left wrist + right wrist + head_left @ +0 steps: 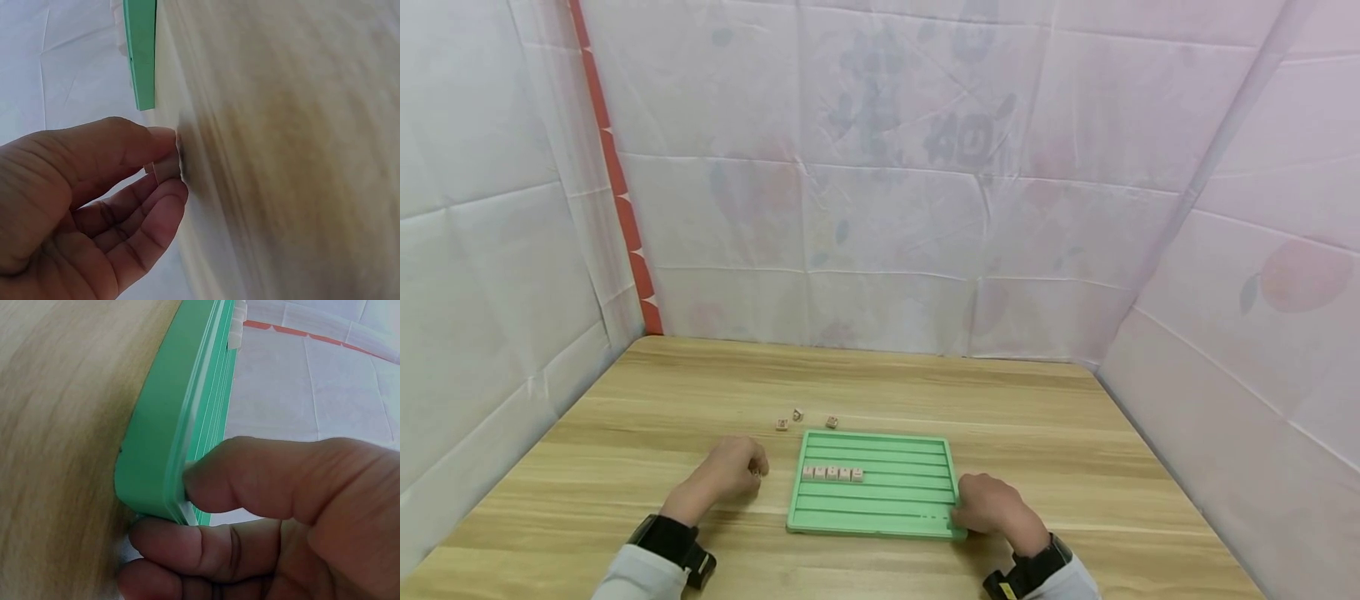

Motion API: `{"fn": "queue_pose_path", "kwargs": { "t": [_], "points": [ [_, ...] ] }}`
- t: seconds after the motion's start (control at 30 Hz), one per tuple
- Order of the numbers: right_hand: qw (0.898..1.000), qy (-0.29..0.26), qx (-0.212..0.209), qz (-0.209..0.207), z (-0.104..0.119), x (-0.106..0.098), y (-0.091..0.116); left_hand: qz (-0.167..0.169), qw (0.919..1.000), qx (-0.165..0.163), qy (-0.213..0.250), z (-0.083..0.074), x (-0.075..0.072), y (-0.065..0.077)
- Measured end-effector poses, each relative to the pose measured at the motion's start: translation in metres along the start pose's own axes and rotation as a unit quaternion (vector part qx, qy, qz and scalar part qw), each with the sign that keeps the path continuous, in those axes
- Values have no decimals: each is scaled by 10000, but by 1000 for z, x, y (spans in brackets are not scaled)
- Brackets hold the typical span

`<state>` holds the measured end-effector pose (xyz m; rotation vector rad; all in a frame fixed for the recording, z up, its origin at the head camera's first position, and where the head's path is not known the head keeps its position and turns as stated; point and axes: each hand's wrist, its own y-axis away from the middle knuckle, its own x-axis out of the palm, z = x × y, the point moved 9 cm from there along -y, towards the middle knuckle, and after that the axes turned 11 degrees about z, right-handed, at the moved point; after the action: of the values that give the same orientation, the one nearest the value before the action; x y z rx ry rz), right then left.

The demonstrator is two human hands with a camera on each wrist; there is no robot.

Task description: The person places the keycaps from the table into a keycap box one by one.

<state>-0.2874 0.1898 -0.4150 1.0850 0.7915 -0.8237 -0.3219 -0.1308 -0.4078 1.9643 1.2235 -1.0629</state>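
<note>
My left hand (726, 468) is on the table left of a green ridged tray (887, 503). Its thumb and fingers pinch a small light tile (166, 167), held at the wood surface in the left wrist view. At the tray's near right corner, my right hand (994, 505) grips the edge, thumb over the rim and fingers against the outer side. Several small lettered tiles (832, 473) stand side by side in one of the tray's middle rows, starting from its left end.
Beyond the tray's far left edge lie three loose tiles: one at the left (782, 424), another behind it (797, 414) and a third further right (832, 422). The wooden table (1045, 417) is bounded by hanging white sheets (880, 225) at the back and both sides.
</note>
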Motion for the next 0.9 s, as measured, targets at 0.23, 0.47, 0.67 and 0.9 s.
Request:
{"fn": "queue_pose_path", "kwargs": {
  "t": [0.23,0.47,0.67,0.9],
  "points": [
    [10000,-27,45,36,0,-1,2,25,9999,-127,31,-4,-8,0],
    [10000,33,16,24,3,-2,3,40,9997,226,-7,-16,-23,1],
    [10000,-21,40,50,0,-1,2,-24,9989,451,-128,-26,-35,5],
    [9999,-41,-88,-56,-1,1,-2,11,9997,222,83,-23,-35,4]
  ]
}}
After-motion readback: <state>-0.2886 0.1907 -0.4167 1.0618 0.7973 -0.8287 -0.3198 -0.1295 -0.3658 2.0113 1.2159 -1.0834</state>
